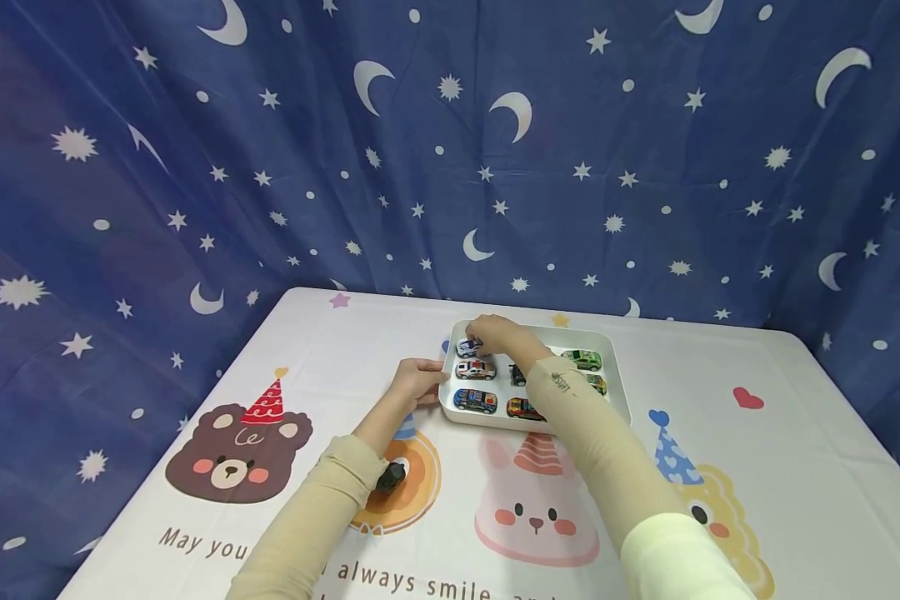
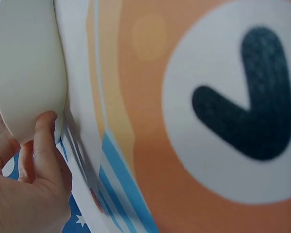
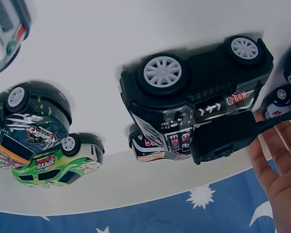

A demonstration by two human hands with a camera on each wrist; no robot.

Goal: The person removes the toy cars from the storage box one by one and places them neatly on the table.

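Toy cars (image 1: 475, 370), at least seven by my count, are standing in one white tray (image 1: 495, 422). Three are making the left column: blue-and-white car (image 1: 468, 348), white-and-orange car, blue car (image 1: 475, 401). Two, black car (image 3: 196, 97) and red car (image 1: 522, 408), are standing in the middle; green car (image 1: 582, 360) and multicolour car (image 3: 36, 121) are standing right. Left hand (image 1: 417, 383) is pinching the tray's left wall. Right hand (image 1: 497, 332) is touching the blue-and-white car; whether it is gripping, I cannot tell.
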